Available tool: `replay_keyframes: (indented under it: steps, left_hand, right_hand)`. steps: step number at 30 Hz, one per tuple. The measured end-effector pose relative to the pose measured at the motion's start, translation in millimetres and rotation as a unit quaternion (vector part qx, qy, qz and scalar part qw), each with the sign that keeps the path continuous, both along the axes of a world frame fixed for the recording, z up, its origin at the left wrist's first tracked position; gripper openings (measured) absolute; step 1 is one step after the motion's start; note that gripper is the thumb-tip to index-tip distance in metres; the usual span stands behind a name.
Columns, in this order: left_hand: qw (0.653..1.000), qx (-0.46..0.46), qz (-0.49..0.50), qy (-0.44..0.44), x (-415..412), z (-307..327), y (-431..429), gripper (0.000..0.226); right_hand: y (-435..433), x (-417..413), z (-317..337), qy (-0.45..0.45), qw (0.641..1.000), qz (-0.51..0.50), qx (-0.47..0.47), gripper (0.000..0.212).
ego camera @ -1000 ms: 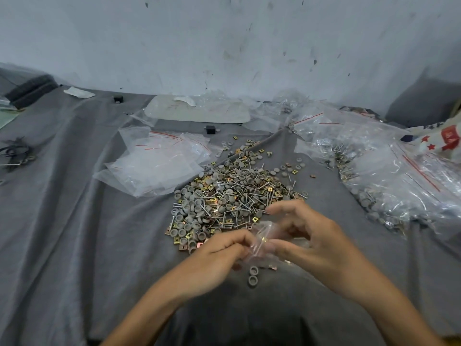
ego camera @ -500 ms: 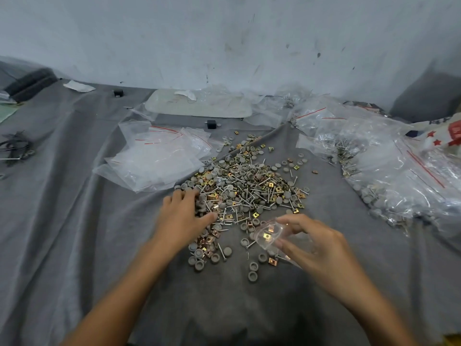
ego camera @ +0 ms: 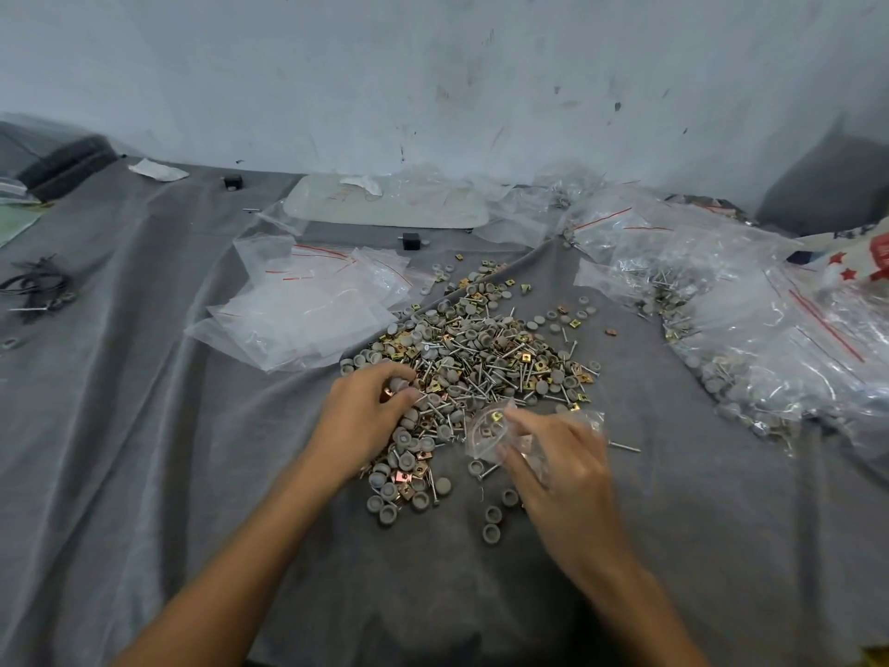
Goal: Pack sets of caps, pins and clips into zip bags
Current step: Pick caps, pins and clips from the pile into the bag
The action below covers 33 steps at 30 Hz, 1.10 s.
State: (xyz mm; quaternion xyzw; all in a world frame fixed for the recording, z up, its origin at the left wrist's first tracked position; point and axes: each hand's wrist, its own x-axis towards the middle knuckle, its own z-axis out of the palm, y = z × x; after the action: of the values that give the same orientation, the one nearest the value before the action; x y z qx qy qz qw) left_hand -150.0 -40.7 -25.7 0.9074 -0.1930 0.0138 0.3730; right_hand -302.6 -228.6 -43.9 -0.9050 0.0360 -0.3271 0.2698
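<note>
Here, a grey cap (ego camera: 398,385) is pinched by the curled left hand (ego camera: 365,418) at 8 o'clock of the pile (ego camera: 486,351) of caps, pins and clips. A zip bag (ego camera: 488,433), clips inside, is gripped by the blurred right hand (ego camera: 563,457) at the pile's 6 o'clock. Some empty bags (ego camera: 308,310) are stacked at 10 o'clock.

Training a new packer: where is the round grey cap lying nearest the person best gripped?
Probably pinch the round grey cap by its rim from straight above, across its left and right sides: it lies hollow side up on the grey cloth, with a second grey cap close beyond it.
</note>
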Motion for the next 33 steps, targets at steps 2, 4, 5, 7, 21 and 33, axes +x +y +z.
replay_keyframes:
  steps: [2, 4, 5, 7, 21, 33]
  left_hand:
    - [1.0, 0.008, 0.002, -0.012, 0, 2, 5, 0.018]
    - [0.999, 0.014, -0.003, -0.029, -3, 5, 9, 0.022]
    - [0.999, 0.016, -0.012, -0.032, -5, 5, 10, 0.028]
    - [0.998, 0.02, -0.045, -0.031, -10, 7, 9, 0.032]
    - [0.971, 0.103, -0.214, 0.001, -38, 34, -33, 0.016]
    - [0.961, 0.132, -0.244, 0.018, -34, 53, -36, 0.031]
  right_hand:
    - [4, 2, -11, -0.036, 0.999, -0.022, -0.022, 0.037]
    - [6, 2, -20, -0.07, 0.996, -0.038, -0.035, 0.036]
    - [6, 2, -23, -0.084, 0.995, -0.043, -0.043, 0.035]
    - [5, 2, -25, -0.103, 0.992, -0.047, -0.053, 0.034]
    - [3, -1, -29, -0.114, 0.991, -0.037, -0.053, 0.034]
    - [4, -2, -30, -0.103, 0.993, -0.043, -0.043, 0.034]
